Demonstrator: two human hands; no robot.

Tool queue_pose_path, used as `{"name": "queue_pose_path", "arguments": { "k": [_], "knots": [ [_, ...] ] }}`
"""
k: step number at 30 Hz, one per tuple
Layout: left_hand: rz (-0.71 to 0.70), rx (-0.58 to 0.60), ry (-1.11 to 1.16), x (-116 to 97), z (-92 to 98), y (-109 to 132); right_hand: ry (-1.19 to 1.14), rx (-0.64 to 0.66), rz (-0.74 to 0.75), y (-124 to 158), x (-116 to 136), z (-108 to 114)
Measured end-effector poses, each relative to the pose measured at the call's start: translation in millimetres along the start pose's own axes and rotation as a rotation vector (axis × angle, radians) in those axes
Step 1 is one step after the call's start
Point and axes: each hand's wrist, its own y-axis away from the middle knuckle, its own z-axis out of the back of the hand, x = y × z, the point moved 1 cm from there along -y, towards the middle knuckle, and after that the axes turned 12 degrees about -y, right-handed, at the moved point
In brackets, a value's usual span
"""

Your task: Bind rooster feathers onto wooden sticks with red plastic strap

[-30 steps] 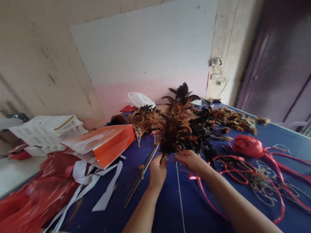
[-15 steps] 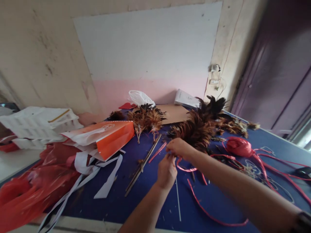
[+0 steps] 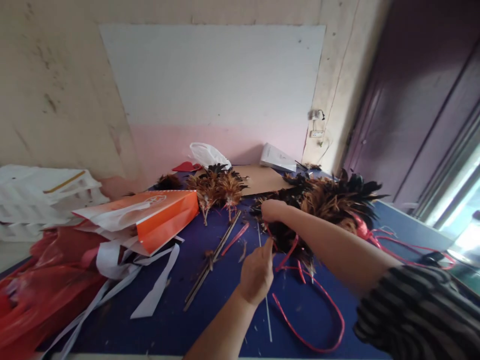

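The large feather bundle (image 3: 328,197) leans toward the right side of the table (image 3: 210,325), its dark lower end lying between the person's two hands and its tips fanning out beyond the right forearm. At that lower end the fingers of the left hand (image 3: 257,274) appear pressed together, thumb against forefinger, pinching the narrow base. The right hand (image 3: 274,211) is curled just above it, back toward the camera; a thin strand of pink ribbon (image 3: 288,255) shows at its edge, but whether its fingers grip that strand cannot be told, since their tips are hidden. The likeliest trouble is slack: should the left pinch loosen, the heavy-looking, tilted head could turn the base and let feathers slip out of line. The ribbon's long tail curls over the table below the hands (a ready snare for a forearm), and a tug on it could twist or catch. The feathers also overlap the red ribbon ball (image 3: 362,227), so a sweep to that side might drag the two together. Farther left, the thin sticks (image 3: 213,260) and the smaller feather bundles (image 3: 230,189) lie apart from both hands and seem less at risk.
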Motion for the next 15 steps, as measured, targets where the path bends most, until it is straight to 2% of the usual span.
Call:
{"name": "queue_pose_path", "arguments": {
  "k": [2,4,7,9,11,13,15],
  "knots": [
    [-0.03,0.007,0.03,0.0,-0.9,0.7,-0.007,0.012,-0.044,-3.1,3.0,-14.3],
    [-0.066,0.053,0.079,2.7,-2.9,0.2,-0.048,-0.001,-0.04,-3.5,8.9,-19.4],
    [0.021,0.136,0.195,13.2,-8.3,-1.7,-0.166,-0.04,0.035,4.2,18.5,-1.1],
    [0.188,0.156,0.344,24.2,-11.9,-3.8,-0.267,-0.076,0.095,17.2,18.1,30.6],
    [0.354,0.149,0.51,36.3,-13.9,-6.7,-0.376,-0.152,0.151,35.8,6.2,75.1],
    [0.423,0.155,0.615,47.4,-12.8,-10.2,-0.724,-0.434,0.268,58.8,-19.4,125.5],
    [0.425,0.2,0.683,56.9,-8.7,-13.6,-0.802,-0.718,0.299,85.5,-55.8,167.3]
  ]
}}
